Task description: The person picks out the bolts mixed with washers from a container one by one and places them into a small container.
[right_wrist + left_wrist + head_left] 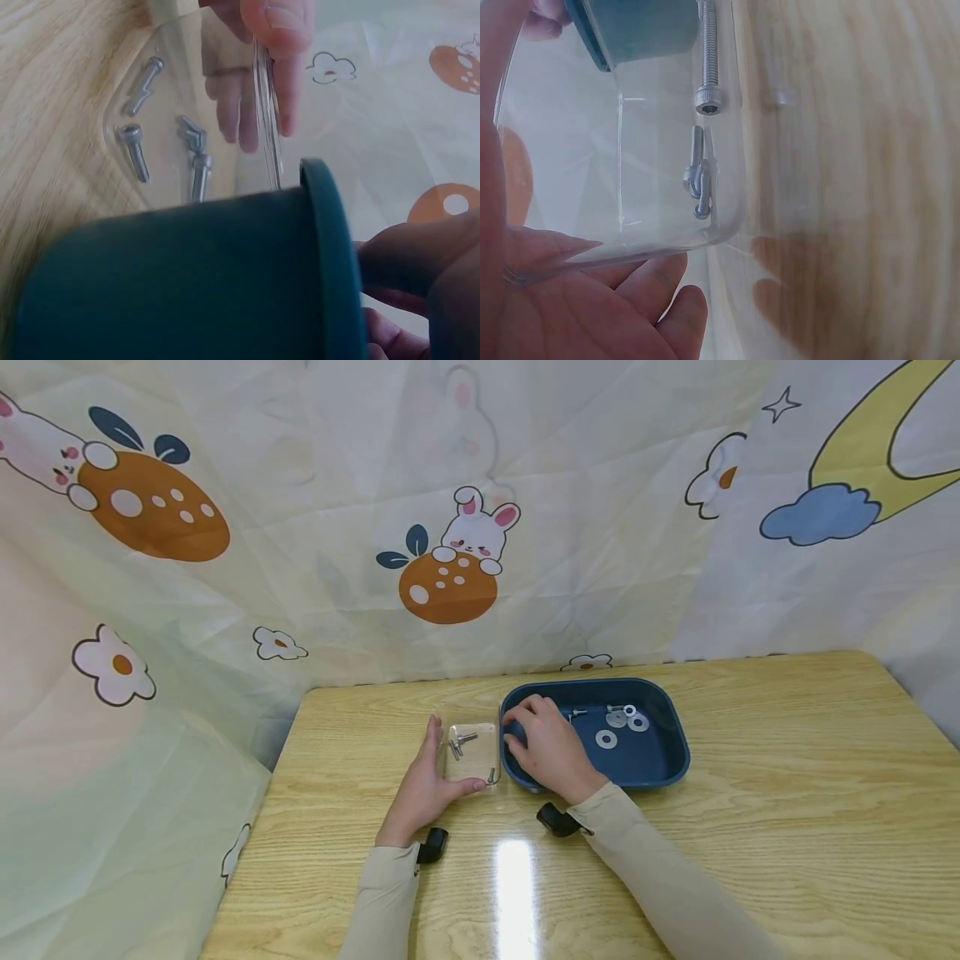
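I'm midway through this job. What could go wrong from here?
Washers lie close by a screw in the blue tray, so reaching for one could bring up the other.
The clear box stands right beside the tray, so the right hand, now over the tray's side, might bump it.
The left hand's thumb lies along the box's near edge; if that hand shifts, the loose screws inside could slide.

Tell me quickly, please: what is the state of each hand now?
Left hand: holding the clear box.
Right hand: over the blue tray; grip unclear.
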The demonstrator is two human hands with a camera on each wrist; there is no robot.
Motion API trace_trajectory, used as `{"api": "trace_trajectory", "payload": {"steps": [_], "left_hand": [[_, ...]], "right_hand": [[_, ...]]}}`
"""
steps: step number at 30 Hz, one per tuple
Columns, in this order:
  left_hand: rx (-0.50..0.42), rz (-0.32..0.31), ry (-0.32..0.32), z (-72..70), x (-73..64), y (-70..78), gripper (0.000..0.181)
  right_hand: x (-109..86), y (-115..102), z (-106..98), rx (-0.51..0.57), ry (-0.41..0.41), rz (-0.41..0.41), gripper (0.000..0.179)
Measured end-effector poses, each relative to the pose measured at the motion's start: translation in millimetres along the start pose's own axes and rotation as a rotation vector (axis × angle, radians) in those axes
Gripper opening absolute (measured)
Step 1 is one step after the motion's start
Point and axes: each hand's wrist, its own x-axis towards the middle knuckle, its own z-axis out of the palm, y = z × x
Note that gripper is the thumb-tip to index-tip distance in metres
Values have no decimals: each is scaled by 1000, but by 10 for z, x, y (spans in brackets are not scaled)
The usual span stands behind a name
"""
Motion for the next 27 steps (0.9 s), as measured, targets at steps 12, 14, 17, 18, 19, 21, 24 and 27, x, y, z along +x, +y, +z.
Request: {"api": "trace_trajectory", "payload": {"steps": [12, 14, 17, 18, 19, 21, 24, 27], "left_hand": [[5, 4, 12, 10, 4, 16, 125], [-3, 2, 14, 14, 10, 25, 125], [-16, 0, 17, 19, 20, 39, 125], [-19, 0, 18, 21, 23, 43, 125], [-20, -4, 19, 23, 28, 48, 126], [-19, -3, 21, 27, 35, 52, 126], [-12, -4, 23, 35, 49, 50, 127], [-6, -9, 27, 46, 66, 43, 127]], "right_hand": [[-61, 166, -97, 0, 18, 42, 18], [-61, 204, -115, -1, 17, 49, 18], [-59, 266, -139, 2, 12, 56, 19], [-59, 287, -147, 2, 9, 58, 19], [-59, 308, -155, 1, 7, 59, 20], [-58, 350, -174, -1, 2, 64, 21], [-59, 407, -200, -11, -8, 76, 22], [-53, 458, -225, -17, -18, 86, 23]]}}
